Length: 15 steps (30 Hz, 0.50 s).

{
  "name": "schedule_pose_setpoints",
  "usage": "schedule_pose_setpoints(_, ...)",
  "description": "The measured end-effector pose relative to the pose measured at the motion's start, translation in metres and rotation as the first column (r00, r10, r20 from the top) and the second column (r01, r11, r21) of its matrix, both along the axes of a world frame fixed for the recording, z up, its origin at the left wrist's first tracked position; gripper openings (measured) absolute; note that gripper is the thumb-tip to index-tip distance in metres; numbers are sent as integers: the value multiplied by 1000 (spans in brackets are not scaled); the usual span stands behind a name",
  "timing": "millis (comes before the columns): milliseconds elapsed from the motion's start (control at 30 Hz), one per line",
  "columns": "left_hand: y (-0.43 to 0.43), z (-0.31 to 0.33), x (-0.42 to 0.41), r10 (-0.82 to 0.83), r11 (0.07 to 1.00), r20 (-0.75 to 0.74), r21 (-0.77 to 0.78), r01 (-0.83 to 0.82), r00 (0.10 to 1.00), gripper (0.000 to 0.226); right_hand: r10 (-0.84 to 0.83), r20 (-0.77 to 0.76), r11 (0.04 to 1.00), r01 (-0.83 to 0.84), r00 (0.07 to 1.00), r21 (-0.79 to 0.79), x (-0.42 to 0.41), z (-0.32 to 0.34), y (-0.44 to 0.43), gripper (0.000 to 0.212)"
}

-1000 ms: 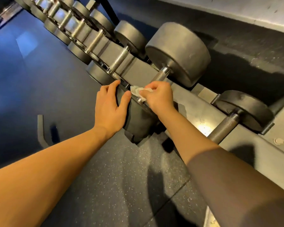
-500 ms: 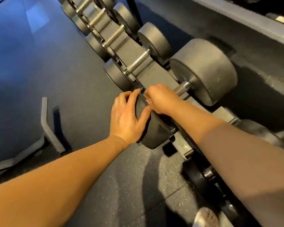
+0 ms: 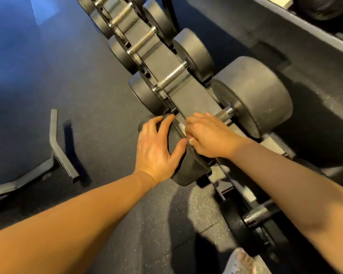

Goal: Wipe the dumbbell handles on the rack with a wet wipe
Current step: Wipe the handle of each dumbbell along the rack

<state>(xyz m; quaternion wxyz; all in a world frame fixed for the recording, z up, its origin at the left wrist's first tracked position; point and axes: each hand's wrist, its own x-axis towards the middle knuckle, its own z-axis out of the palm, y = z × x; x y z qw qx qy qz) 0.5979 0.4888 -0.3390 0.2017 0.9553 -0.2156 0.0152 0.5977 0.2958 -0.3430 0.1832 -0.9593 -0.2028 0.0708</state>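
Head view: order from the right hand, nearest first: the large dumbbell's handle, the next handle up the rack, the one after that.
1. Large dumbbell's handle, under the right hand.
2. Next handle, up the rack.
3. Third handle, farther up.

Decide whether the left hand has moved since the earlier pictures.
No. Judged against the dumbbell's near head, the left hand stays resting on it, thumb beside the right hand; only the view has shifted.
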Motion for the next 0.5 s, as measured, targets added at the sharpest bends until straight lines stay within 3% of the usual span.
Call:
schedule_pose_setpoints(133,1,-1,1,-7,1000,-5,15,7,1000,75,-92,-404,991,123,910,52,24,16,0,6)
schedule_pose_setpoints(300,0,-1,0,-3,1000,9,27,2,1000,75,-94,-551,995,59,829,-80,50,24,15,20)
schedule_pose_setpoints(400,1,-2,0,-3,999,18,33,3,1000,73,-109,-547,992,52,830,-119,47,27,22,17)
schedule_pose_setpoints(500,2,-3,-1,-2,999,19,33,2,1000,72,-150,-275,977,100,950,-189,22,14,17,23)
